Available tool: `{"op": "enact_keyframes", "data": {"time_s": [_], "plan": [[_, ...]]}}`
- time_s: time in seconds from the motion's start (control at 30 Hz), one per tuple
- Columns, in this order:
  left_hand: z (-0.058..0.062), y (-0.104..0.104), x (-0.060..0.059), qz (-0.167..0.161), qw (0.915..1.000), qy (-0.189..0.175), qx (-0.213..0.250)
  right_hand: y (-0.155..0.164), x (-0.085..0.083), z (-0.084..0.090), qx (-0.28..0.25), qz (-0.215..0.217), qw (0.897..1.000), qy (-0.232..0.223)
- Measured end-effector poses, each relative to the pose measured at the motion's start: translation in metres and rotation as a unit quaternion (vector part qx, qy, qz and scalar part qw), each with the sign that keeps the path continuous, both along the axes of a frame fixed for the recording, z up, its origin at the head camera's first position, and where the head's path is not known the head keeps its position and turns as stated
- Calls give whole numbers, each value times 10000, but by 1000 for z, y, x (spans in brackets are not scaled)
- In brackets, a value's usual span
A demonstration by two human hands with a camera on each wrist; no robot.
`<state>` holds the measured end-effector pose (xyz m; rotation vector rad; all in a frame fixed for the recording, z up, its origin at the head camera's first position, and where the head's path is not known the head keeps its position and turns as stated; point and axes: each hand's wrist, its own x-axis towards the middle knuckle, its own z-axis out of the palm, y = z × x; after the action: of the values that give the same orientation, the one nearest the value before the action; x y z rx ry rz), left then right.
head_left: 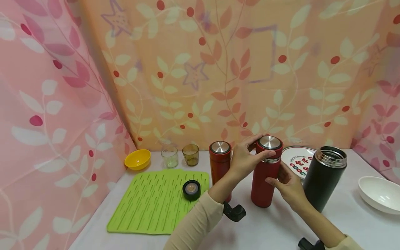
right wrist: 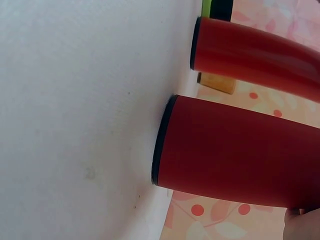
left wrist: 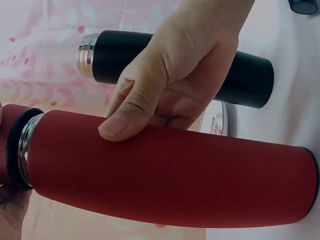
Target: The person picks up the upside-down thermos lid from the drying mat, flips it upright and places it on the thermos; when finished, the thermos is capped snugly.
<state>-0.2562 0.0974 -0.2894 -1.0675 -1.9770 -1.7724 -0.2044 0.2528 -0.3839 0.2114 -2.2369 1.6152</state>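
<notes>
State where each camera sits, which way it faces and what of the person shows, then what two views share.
Head: on the head, facing forward and down at the held flask; left hand, right hand and sleeves show.
Left wrist: on that wrist, facing the held flask's side; the right hand and part of the left show.
Right wrist: on that wrist, facing the held flask's lower part; some of a hand, likely the right, shows in a corner.
Head and left wrist both show the black flask.
</notes>
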Motion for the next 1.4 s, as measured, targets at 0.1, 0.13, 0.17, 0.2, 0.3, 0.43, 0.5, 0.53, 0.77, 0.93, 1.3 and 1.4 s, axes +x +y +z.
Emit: {"op": "enact_keyframes", "data": {"time_s": [0.1,0.13,0.17,0.2,0.3,0.43,0.5,0.53,0.77,0.93,1.3,1.4], "plan": [[0,1,0,94,9999,68,33,-1,-1,1,51,9,10000,33],[0,1,0,145,9998,87,38,-1,-2,1,76,1,10000,44],[3,0,3,180,9998,92,62,-1,-3,2,99,-7,9999,62],[7,0,7,197,9997,102,91,-1,-3,2,117,-13,9999,90],[16,-3,18,153,9997,78,188,-1,-4,2,125,-36,9998,159],[16,-4,23,5,9994,-93,333,0,-3,1,92,-38,9998,181],[10,-4,19,-108,9992,-150,368,0,-2,0,80,-38,9998,163],[6,-3,16,-152,9991,-142,356,0,-2,0,70,-32,9999,150],[-14,0,-1,-537,9976,-389,-201,-1,-2,0,56,-45,10000,44],[-20,7,4,-172,9957,-905,-38,-1,-1,-1,151,-132,9998,-77],[-28,4,0,-779,9908,-985,515,0,-1,-3,-12,-11,10000,59],[-27,6,2,-527,9931,-983,369,-1,0,-2,46,-66,10000,-47]]}}
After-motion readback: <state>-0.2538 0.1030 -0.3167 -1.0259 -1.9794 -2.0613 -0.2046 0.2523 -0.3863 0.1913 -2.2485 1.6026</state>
